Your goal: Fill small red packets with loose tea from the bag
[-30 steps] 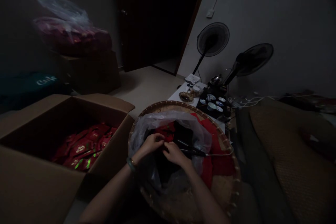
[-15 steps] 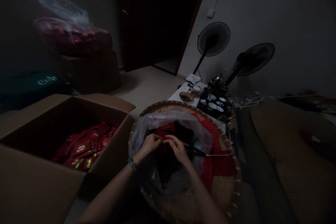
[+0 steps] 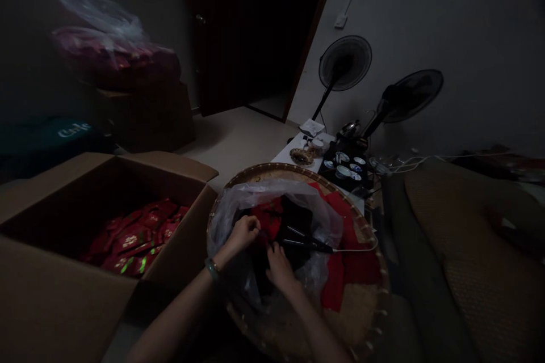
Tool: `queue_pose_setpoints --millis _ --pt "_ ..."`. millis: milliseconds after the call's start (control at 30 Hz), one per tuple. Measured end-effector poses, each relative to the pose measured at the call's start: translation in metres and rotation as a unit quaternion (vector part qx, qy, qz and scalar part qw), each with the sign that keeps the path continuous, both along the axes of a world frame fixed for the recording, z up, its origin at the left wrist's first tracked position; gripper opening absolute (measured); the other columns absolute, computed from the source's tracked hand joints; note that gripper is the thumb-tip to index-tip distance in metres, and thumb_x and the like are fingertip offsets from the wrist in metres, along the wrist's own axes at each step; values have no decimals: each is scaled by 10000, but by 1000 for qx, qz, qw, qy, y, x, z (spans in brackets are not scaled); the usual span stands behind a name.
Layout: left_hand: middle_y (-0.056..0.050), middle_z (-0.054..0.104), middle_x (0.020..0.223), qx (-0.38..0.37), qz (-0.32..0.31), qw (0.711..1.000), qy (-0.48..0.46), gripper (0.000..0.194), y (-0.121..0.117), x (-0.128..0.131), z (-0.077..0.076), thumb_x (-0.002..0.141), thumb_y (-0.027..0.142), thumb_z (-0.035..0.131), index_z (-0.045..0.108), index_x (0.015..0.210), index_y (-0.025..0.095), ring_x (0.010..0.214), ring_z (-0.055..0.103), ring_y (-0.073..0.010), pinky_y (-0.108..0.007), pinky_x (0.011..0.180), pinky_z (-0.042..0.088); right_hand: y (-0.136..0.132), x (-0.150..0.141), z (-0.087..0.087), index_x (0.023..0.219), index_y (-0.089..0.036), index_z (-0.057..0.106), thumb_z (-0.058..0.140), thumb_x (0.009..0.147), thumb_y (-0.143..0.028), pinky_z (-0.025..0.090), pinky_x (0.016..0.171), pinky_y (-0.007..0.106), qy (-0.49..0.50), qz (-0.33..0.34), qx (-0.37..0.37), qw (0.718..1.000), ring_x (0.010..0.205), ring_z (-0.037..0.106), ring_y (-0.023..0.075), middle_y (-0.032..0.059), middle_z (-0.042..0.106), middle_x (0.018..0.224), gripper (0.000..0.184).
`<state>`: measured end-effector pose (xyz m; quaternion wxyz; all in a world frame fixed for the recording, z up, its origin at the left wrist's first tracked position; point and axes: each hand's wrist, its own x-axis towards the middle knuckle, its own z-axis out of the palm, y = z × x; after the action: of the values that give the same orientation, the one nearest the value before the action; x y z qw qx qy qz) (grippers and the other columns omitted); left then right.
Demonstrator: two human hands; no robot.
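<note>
A red cloth piece (image 3: 269, 216) with a darker pattern lies over black material inside a round woven bamboo tray (image 3: 361, 317). At its left edge, my left hand (image 3: 243, 233), with a bangle on the wrist, has thumb and finger pinched together on the cloth. Just below and right, my right hand (image 3: 280, 267) has curled fingers pointing at the cloth's lower part; what they grip is too dark to make out. Beside it lies a black two-armed tool (image 3: 313, 244) like a hair straightener, arms apart, its white cord running right. Clear plastic sheeting (image 3: 230, 204) surrounds this spot.
More flat red cloth (image 3: 357, 264) lies on the tray's right side. At left stands an open cardboard box (image 3: 179, 238) holding red packets (image 3: 136, 235). Behind are a low table (image 3: 285, 153) with cups (image 3: 343, 172) and two fans (image 3: 346, 63). A woven mat (image 3: 464, 238) lies right.
My right hand has moved down and slightly left, away from my left fingertips. More of the red cloth and the black tool now shows. My left hand stays nearly in place.
</note>
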<state>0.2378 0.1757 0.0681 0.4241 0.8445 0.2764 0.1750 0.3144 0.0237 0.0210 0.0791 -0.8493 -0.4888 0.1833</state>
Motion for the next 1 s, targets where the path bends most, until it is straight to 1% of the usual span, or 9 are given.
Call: queue_pose_setpoints --millis 167,333,400,500,600,700,800,900,1000 --pt "-40 642 815 -8 -7 999 38 232 2 -2 11 651 92 509 703 755 163 750 569 -145 -218 699 427 1 4 -2 1315 -194 358 644 552 -58 380 960 353 12 1 11 1000 1183 399 281 127 347 1300 826" --pt "-45 684 875 22 -42 996 77 325 7 -4 17 615 84 527 717 861 178 780 594 -165 -215 687 422 0 6 -7 1236 -175 428 590 602 -58 395 935 325 30 -4 41 999 1123 456 247 114 417 1197 664" --pt "-27 693 847 32 -68 994 83 348 9 -5 18 603 84 524 719 869 197 752 593 -157 -205 667 411 0 7 -8 1219 -190 439 575 596 -45 395 929 321 33 -1 48 998 1118 458 239 102 416 1194 654" --pt "-14 697 799 40 -91 991 89 337 10 -5 20 601 100 523 722 853 202 702 584 -144 -196 634 393 0 11 -8 1100 -202 518 528 602 -26 407 904 311 47 -2 60 997 1054 496 212 74 464 1117 528" --pt "-19 698 800 44 -100 991 83 353 10 -6 23 600 105 524 720 878 201 678 576 -142 -195 606 377 -1 17 -6 984 -183 565 505 605 -30 438 848 289 84 -20 120 989 954 536 186 63 513 1011 413" --pt "-16 693 763 40 -102 991 77 331 10 -6 25 608 109 513 722 850 194 648 565 -135 -193 583 362 -4 24 -5 989 -181 580 508 600 -46 459 814 306 141 -50 195 969 892 557 187 56 561 930 418" --pt "-16 694 758 34 -98 992 78 319 10 -6 26 607 100 504 722 826 180 648 567 -132 -188 583 359 -5 30 -3 1085 -208 545 531 611 -124 503 652 303 257 -139 246 924 741 583 169 34 581 888 482" --pt "-21 699 769 30 -111 990 82 317 10 -5 25 615 105 510 721 843 173 638 568 -132 -189 580 358 -4 35 6 984 -187 574 583 597 -224 476 498 258 420 -217 280 835 629 580 149 24 591 832 389" --pt "-20 696 760 26 -114 990 74 312 9 -4 23 634 122 525 720 871 177 625 562 -130 -190 578 358 -3 39 19 829 -167 593 638 575 -256 457 515 242 545 -247 310 738 659 601 156 17 600 769 273"
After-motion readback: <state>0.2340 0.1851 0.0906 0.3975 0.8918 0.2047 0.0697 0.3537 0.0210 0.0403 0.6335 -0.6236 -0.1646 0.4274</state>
